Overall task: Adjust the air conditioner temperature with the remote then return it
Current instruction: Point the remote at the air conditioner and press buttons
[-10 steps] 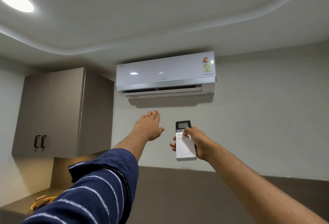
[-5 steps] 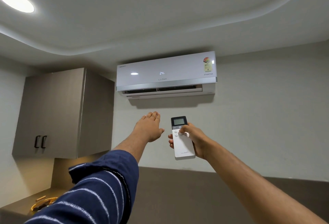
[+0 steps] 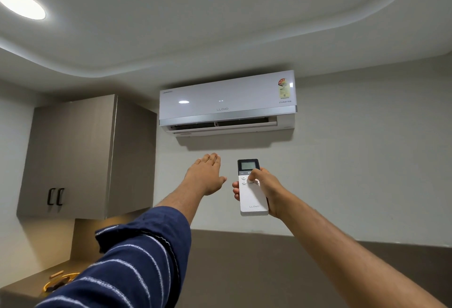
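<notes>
My right hand [image 3: 265, 186] is wrapped round the remote [image 3: 252, 189], thumb on the buttons; it looks light, stiff, slick plastic, so I'd grip low on the sides. Left hand [image 3: 205, 177] flat, spread, empty. Air conditioner [image 3: 227, 102] sits up on the wall beyond

Navy white-striped sleeve [image 3: 137, 256]; white remote [image 3: 253, 197]; seemingly brown cabinet [image 3: 73, 156].

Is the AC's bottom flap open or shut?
Open. The flap hangs below the air conditioner, leaving a dark slot above it.
</notes>
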